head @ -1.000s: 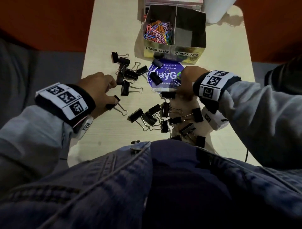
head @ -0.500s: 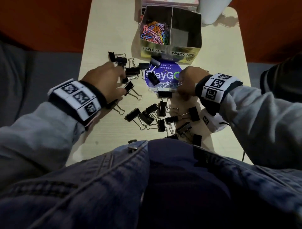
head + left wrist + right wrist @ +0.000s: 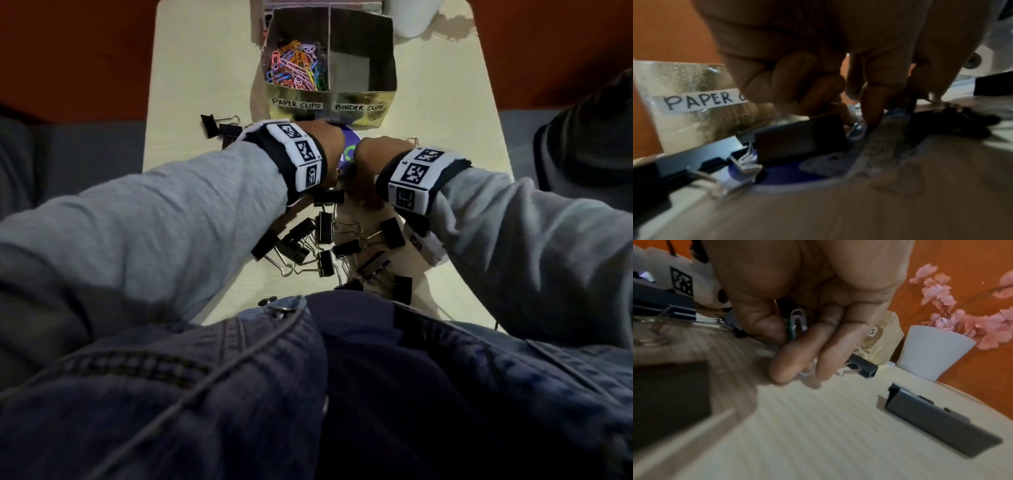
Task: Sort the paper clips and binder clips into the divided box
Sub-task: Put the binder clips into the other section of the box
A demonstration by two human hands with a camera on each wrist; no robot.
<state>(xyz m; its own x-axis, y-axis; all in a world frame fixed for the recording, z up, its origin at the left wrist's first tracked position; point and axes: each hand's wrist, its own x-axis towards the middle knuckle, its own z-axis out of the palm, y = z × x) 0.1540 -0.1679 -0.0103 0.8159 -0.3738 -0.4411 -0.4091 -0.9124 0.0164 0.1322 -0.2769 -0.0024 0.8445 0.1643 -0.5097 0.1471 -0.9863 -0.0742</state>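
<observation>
The gold divided box (image 3: 301, 114) stands at the table's far end. Its left compartment holds coloured paper clips (image 3: 298, 65); the right one (image 3: 359, 68) is bare. My left hand (image 3: 325, 144) is down on the purple sticker (image 3: 347, 150) just before the box. In the left wrist view its curled fingers (image 3: 871, 105) pinch at a pale paper clip (image 3: 857, 129) beside a black binder clip (image 3: 801, 141). My right hand (image 3: 376, 150) is close by and grips a few paper clips (image 3: 797, 319) in its curled fingers (image 3: 795, 365).
Several black binder clips (image 3: 325, 240) lie scattered between my arms, and two more (image 3: 219, 126) sit at the left. A white pot (image 3: 931, 353) with pink flowers (image 3: 941, 293) stands right of the box. Bare table (image 3: 205, 85) lies left of the box.
My left hand has moved right and forward from the binder clips onto the purple sticker, next to my right hand. The right hand has stayed near the sticker.
</observation>
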